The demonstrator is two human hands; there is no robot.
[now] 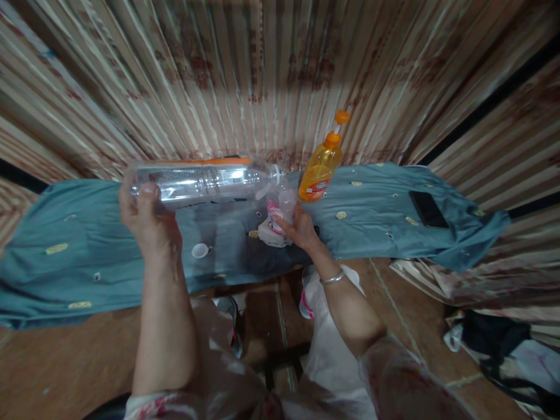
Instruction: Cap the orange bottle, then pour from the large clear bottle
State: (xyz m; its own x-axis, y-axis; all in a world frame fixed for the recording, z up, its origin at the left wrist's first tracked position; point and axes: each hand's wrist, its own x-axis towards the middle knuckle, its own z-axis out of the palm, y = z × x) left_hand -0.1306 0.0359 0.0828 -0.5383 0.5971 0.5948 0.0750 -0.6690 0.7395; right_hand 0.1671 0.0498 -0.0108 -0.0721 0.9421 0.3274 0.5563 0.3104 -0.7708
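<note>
My left hand [151, 219] grips the base of a large clear plastic bottle [196, 182] with an orange strip along its side. The bottle lies level in the air, its uncapped-looking neck pointing right. Below that neck, my right hand [301, 227] is closed around a small clear bottle [277, 213] with a pink label. The big bottle's mouth is by the top of the small one; whether they touch I cannot tell. Under the small bottle is a crumpled whitish cloth or bag [272, 234]. A white round cap [200, 251] lies on the fabric between my arms.
A bottle of orange liquid with a pump top [321, 169] stands behind my right hand. A black phone [427, 209] lies toward the right end of the teal cloth-covered table [367, 233]. Patterned curtains [271, 76] hang behind. Bags [499, 338] sit on the floor at right.
</note>
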